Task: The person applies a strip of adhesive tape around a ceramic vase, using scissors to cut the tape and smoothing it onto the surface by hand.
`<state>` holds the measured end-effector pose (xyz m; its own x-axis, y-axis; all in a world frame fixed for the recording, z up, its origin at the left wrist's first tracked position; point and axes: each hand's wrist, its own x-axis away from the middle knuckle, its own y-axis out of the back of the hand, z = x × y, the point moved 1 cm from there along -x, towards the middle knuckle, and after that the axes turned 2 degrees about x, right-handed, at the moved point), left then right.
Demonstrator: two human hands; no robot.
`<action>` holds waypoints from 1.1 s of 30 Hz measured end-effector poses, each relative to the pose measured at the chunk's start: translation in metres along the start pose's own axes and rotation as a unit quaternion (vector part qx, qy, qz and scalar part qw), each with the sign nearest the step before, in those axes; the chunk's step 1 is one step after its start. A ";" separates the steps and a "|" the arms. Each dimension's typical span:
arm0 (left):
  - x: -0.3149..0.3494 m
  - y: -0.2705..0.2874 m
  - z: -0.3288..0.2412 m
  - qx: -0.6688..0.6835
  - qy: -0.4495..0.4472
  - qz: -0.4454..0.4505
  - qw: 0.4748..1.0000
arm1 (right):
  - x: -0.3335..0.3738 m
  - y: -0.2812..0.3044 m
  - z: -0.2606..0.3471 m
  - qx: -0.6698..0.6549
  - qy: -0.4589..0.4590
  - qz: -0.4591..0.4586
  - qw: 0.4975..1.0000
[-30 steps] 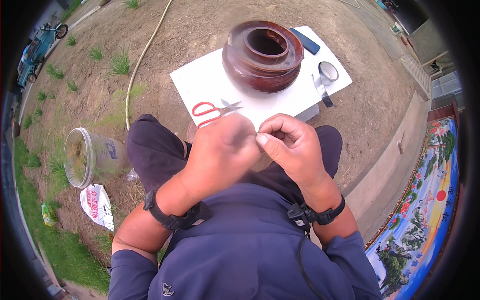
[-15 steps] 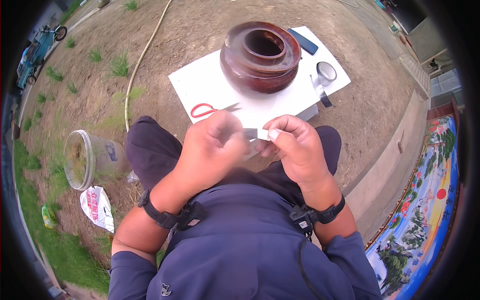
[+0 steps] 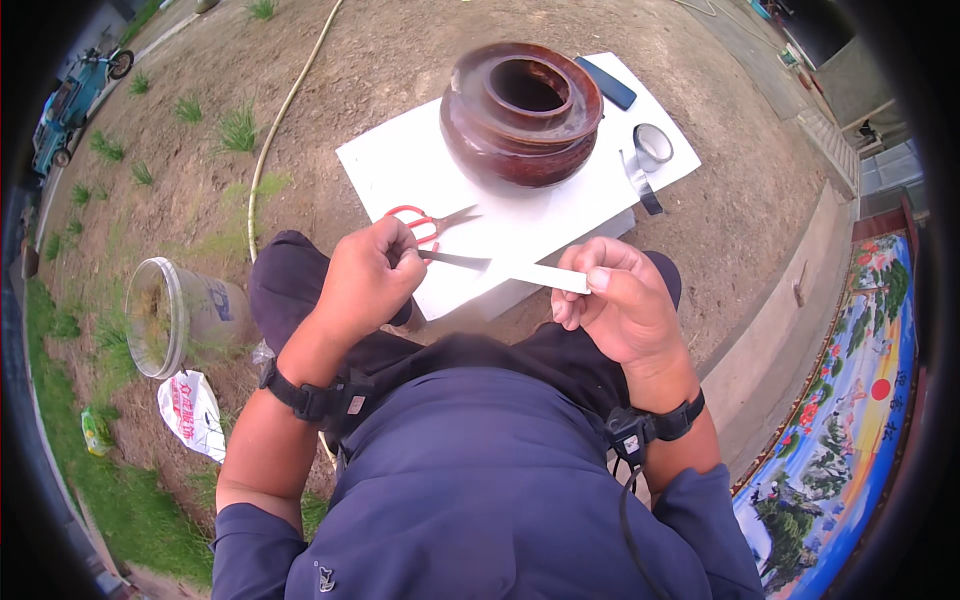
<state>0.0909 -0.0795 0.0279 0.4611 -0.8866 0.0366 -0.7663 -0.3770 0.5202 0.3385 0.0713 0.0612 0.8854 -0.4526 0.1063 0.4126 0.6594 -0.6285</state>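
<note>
In front of my lap a narrow strip stretches between my hands, dark grey toward the left and white (image 3: 545, 275) toward the right. My left hand (image 3: 368, 275) pinches the dark end (image 3: 452, 258) between thumb and bent fingers. Thumb and fingertips of my right hand (image 3: 632, 300) grip the white end. Whether the two parts are one piece or separate layers I cannot tell. Just beyond my left hand, red-handled scissors (image 3: 437, 222) lie on a white board (image 3: 390, 160), blades slightly apart. A glazed brown jar (image 3: 525, 165) stands upright on the board.
Right of the jar are a roll of grey tape (image 3: 655, 163) with its end loose, and a dark phone-like slab (image 3: 606, 83). A clear bucket (image 3: 210, 320) and a white bag (image 3: 192, 415) sit at my left. A hose (image 3: 285, 110) crosses the dirt; a painted panel (image 3: 835, 450) stands right.
My hands have drawn apart, the left moving left and the right slightly right. More of the strip now shows between them. The jar, scissors and tape roll have stayed put.
</note>
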 end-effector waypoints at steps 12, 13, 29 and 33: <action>-0.023 -0.007 0.054 -0.199 0.052 -0.033 0.978 | 0.008 0.008 0.009 0.001 0.037 0.047 0.998; -0.025 -0.005 0.055 -0.210 0.061 -0.035 0.975 | 0.009 0.008 0.011 0.001 0.035 0.048 0.998; -0.071 0.043 0.093 -0.275 0.081 -0.088 0.954 | 0.018 0.021 0.013 0.028 0.040 0.028 0.998; -0.074 0.049 0.099 -0.244 0.054 -0.117 0.961 | 0.010 0.014 0.008 0.042 0.023 0.032 0.998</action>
<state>-0.0252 -0.0587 -0.0335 0.6595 -0.7497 -0.0546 -0.3467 -0.3679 0.8628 0.3545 0.0808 0.0593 0.9002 -0.4343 0.0315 0.3744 0.7350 -0.5653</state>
